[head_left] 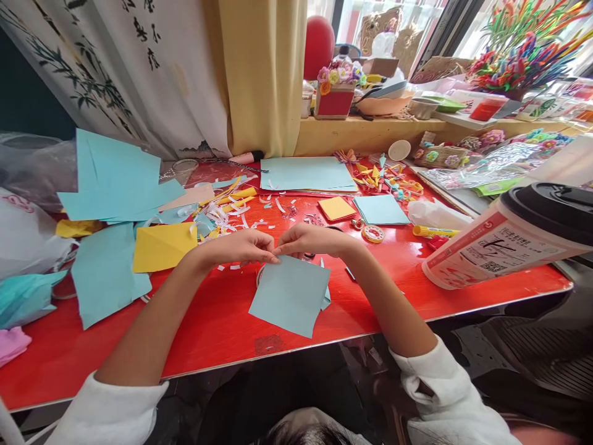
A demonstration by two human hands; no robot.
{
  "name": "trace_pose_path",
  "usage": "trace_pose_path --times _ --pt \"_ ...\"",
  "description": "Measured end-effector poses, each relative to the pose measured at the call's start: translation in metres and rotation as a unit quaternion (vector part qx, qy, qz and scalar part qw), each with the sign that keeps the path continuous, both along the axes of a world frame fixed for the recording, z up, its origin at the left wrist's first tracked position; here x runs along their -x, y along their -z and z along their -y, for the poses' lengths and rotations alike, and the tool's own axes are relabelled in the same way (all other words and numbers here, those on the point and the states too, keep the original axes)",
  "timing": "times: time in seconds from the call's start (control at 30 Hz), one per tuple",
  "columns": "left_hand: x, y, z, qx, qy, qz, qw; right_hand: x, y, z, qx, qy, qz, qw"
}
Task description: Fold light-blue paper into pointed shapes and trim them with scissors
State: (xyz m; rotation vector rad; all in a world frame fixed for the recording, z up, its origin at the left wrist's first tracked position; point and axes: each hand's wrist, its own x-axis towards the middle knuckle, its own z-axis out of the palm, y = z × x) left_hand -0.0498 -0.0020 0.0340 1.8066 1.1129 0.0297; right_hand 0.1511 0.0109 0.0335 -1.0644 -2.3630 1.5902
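Observation:
A light blue square sheet of paper (291, 296) hangs tilted near the table's front edge, its top corner between both hands. My left hand (248, 247) pinches that corner from the left, fingers closed. From the right, my right hand (308, 241) pinches the same corner, its fingertips touching those of my left hand. Another small piece of blue paper (327, 300) shows behind the sheet's right edge. White paper scraps (238, 216) lie on the red table (204, 334) beyond my left hand.
Large blue sheets (115, 179) and a yellow sheet (164, 247) lie at left. Beyond my hands are a blue paper stack (306, 173), small yellow squares (336, 208) and small blue squares (382, 210). A large lidded cup (500, 241) stands at right.

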Motion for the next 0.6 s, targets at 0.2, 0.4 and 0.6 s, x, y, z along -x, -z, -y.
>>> trace_pose_path --times 0.2,0.4,0.6 --pt "-0.0031 0.001 0.0002 -0.034 -0.001 0.006 0.999 0.0006 0.0 0.0003 -0.019 0.01 0.016 1.0" --pt "0.0011 0.0014 -0.0022 -0.059 -0.015 0.013 0.998 0.0013 0.0014 -0.0017 -0.111 0.037 0.026 0.993" --pt "0.0027 0.0015 -0.004 -0.073 -0.019 0.009 0.997 0.0033 0.001 -0.0015 -0.145 0.042 0.048 0.987"
